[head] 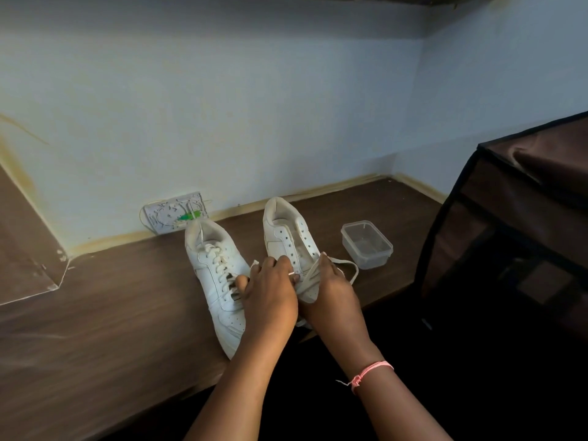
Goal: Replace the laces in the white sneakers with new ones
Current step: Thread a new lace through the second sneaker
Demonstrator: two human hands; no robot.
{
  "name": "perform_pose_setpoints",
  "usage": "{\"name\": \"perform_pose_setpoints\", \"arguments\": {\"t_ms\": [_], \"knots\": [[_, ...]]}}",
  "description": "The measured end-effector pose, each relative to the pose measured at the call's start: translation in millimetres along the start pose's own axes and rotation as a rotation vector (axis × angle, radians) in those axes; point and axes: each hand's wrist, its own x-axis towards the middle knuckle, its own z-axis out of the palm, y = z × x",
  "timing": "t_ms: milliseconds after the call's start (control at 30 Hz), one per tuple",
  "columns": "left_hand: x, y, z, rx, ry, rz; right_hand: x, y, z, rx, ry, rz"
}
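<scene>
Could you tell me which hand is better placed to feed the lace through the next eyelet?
Probably the left hand: it pinches the flat white lace's tip beside the right-hand white leather sneaker's empty eyelets.

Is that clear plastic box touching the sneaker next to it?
Apart. The head view shows a strip of brown desk between the clear plastic box and the right sneaker; only a loop of lace lies near the box's front corner.

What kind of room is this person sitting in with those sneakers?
Probably a room in a home, perhaps a bedroom corner. A dark wooden surface meets pale blue walls, a brown fabric wardrobe stands at the right, and a clear plastic container sits beside two white sneakers.
</scene>
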Motion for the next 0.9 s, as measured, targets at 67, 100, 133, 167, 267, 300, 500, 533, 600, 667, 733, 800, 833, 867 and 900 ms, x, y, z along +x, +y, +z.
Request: {"name": "perform_pose_setpoints", "arguments": {"t_ms": [67,100,133,167,267,300,500,533,600,667,733,800,833,867,900], "knots": [[1,-1,-3,-0.004,-0.029,-0.008,1,-1,0,-0.005,-0.005,0.008],[3,-3,-6,-0.015,-0.046,-0.014,1,-1,0,-0.004,-0.007,0.011],[4,-6,-9,-0.027,-0.067,-0.025,1,-1,1,-0.002,-0.009,0.014],[6,-9,-13,-0.033,-0.087,-0.034,0,0,1,0.001,-0.011,0.017],[9,-16,-24,-0.027,-0.177,-0.051,-2,1,3,0.006,-0.016,0.034],[10,-17,-27,-0.024,-0.215,-0.055,-2,1,3,0.007,-0.014,0.039],[15,-23,-41,-0.084,-0.397,-0.108,-5,-2,4,0.049,-0.027,0.093],[16,-24,-41,-0.108,-0.411,-0.118,-5,-2,3,0.054,-0.024,0.099],[16,-22,-38,-0.142,-0.396,-0.126,-6,-3,2,0.062,-0.008,0.105],[15,-16,-32,-0.156,-0.36,-0.137,-6,-3,2,0.066,0.01,0.105],[15,-11,-26,-0.138,-0.328,-0.147,-7,-4,3,0.055,0.022,0.1],[16,-11,-22,-0.129,-0.317,-0.153,-8,-4,5,0.05,0.029,0.104],[17,-12,-21,-0.135,-0.322,-0.154,-8,-4,6,0.056,0.03,0.107],[18,-14,-21,-0.136,-0.332,-0.154,-7,-4,7,0.066,0.03,0.114],[19,-16,-23,-0.117,-0.341,-0.151,-7,-4,7,0.072,0.032,0.123]]}}
